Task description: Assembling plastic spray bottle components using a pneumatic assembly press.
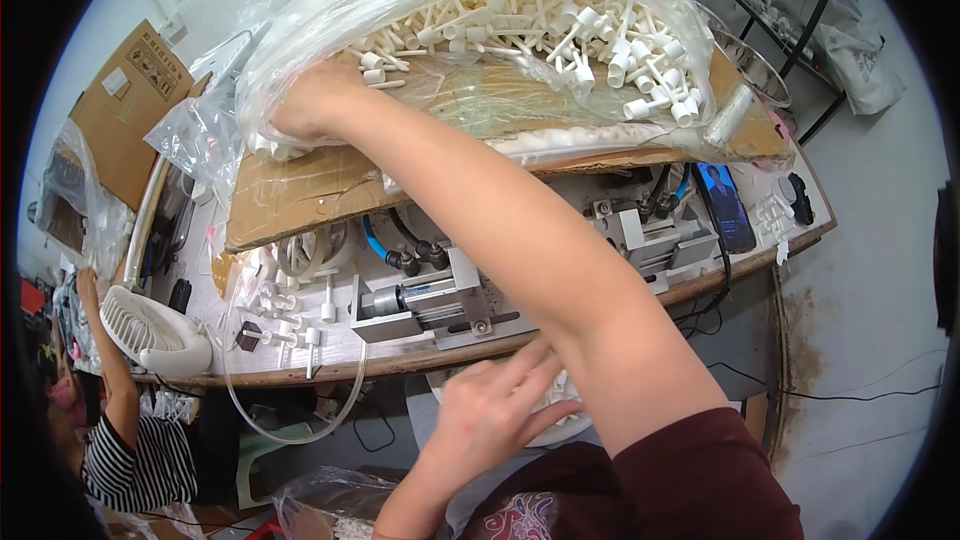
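Observation:
My right arm reaches across the bench to a large clear plastic bag [270, 50] full of white plastic parts [470, 15], each with a short cup-like end and a thin stem. My right hand [322, 100] is at the bag's left side; its fingers are hidden among film and parts. My left hand [490, 400] is below the bench's front edge, beneath my right forearm. Its fingers are stretched out and the thumb stands apart, with nothing visible between them. Just under it, a white container [565, 427] holding white pieces is partly covered by the hand and arm.
A cardboard sheet [290, 190] supports the bag above metal clamp fixtures [440, 300] with hoses. Loose white parts [290, 333] and a white fan [155, 330] lie left; a phone [727, 205] stands right. Another person in a striped shirt [140, 460] works at far left.

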Demonstrator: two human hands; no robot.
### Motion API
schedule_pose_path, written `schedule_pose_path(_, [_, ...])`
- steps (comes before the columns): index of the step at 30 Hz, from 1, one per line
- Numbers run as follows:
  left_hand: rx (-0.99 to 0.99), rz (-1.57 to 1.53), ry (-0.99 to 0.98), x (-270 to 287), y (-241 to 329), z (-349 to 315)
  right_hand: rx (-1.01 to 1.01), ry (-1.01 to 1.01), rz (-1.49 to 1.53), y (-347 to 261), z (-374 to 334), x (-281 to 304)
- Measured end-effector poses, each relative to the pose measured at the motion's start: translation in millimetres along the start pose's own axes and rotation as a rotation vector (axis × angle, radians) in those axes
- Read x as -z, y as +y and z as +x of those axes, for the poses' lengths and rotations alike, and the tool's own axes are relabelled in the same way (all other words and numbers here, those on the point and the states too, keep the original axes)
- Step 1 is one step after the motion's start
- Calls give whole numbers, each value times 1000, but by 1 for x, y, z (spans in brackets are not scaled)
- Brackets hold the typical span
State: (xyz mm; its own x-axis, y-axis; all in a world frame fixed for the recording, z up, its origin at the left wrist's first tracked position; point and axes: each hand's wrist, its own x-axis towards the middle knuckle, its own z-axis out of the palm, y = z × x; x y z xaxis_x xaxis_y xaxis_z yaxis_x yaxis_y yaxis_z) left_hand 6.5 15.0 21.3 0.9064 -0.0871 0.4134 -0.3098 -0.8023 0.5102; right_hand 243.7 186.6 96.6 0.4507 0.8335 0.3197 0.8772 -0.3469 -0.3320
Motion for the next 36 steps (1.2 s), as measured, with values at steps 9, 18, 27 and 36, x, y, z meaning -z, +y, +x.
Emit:
schedule_pose_path(9, [338,-27,943,97,-123,5,82,-156,145,19,30,-5])
schedule_pose_path(18, [626,-382,713,148,-241,67,-72,-17,209,-5,10,-4])
schedule_pose_path(27, [627,-423,759,148,-255,69,32,-194,124,9,2,-1])
schedule_pose_path(36, [507,183,820,149,-290,67,213,-157,-123,54,-48,39])
